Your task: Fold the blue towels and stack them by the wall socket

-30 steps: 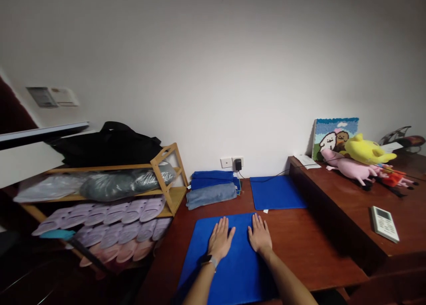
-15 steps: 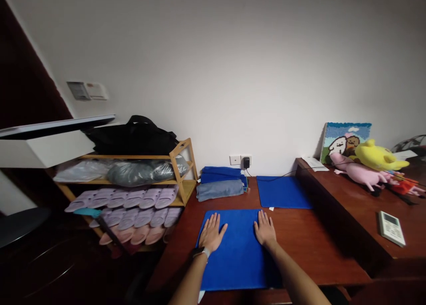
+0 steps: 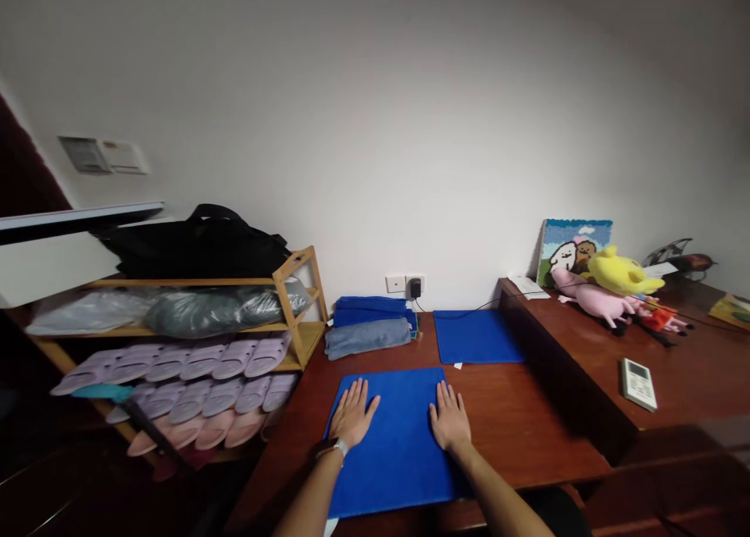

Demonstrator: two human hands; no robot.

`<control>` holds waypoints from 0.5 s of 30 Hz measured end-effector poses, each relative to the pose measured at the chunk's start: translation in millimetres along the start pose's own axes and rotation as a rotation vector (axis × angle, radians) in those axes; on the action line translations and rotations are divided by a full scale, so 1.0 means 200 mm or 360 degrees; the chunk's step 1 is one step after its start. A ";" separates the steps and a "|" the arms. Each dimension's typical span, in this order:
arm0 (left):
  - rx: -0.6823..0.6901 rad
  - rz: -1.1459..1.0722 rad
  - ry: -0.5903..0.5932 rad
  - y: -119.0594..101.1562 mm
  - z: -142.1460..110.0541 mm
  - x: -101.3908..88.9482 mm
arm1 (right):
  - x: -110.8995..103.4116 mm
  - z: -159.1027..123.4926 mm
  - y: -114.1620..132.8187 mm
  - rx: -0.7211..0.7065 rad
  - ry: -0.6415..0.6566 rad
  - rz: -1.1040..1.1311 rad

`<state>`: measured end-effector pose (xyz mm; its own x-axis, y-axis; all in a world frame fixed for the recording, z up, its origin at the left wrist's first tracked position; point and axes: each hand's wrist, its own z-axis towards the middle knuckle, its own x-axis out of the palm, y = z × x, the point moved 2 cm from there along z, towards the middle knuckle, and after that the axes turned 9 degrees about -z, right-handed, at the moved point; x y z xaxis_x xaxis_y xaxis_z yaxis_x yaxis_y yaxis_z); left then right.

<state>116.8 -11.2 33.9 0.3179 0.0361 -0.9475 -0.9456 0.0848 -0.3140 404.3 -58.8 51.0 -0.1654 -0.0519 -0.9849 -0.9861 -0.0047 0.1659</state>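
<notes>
A blue cloth (image 3: 394, 451) lies spread out flat on the reddish-brown wooden table (image 3: 516, 427). My left hand (image 3: 352, 417), with a watch on its wrist, rests palm down on the cloth's left side, fingers stretched out. On the right side of the same cloth, my right hand (image 3: 450, 421) also lies flat, fingers extended. Neither hand grips anything. Behind it, near the wall, is a second flat blue cloth (image 3: 477, 337). To the left of that sit folded blue cloths (image 3: 370, 310) and a folded grey-blue cloth (image 3: 368, 338).
A wooden rack (image 3: 298, 318) at left carries slippers (image 3: 202, 360), plastic-wrapped items and a black bag (image 3: 205, 244). On the raised right surface are plush toys (image 3: 621, 275), a picture (image 3: 577, 248) and a white remote control (image 3: 638, 384). A black plug (image 3: 416, 287) with a cord is in the wall socket.
The view has turned to the right, so surroundings appear shifted left. My right hand appears slightly nearer the front edge of the cloth; both hands remain flat on it.
</notes>
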 end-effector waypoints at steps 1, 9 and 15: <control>0.0009 0.0002 -0.0018 -0.02 0.00 0.00 | 0.00 0.00 0.00 0.0003 -0.0001 0.0008; 0.0595 -0.0132 0.0040 -0.58 -0.14 0.19 | 0.02 0.01 -0.01 -0.0028 -0.0017 -0.0021; 0.0529 -0.0123 0.0143 -0.59 -0.24 0.22 | 0.03 0.01 -0.01 -0.0030 -0.0032 -0.0018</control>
<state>238.9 -67.0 27.0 0.3665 -0.0697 -0.9278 -0.8400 0.4041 -0.3621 406.0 -57.0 45.0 -0.1548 -0.0318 -0.9874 -0.9875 -0.0241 0.1555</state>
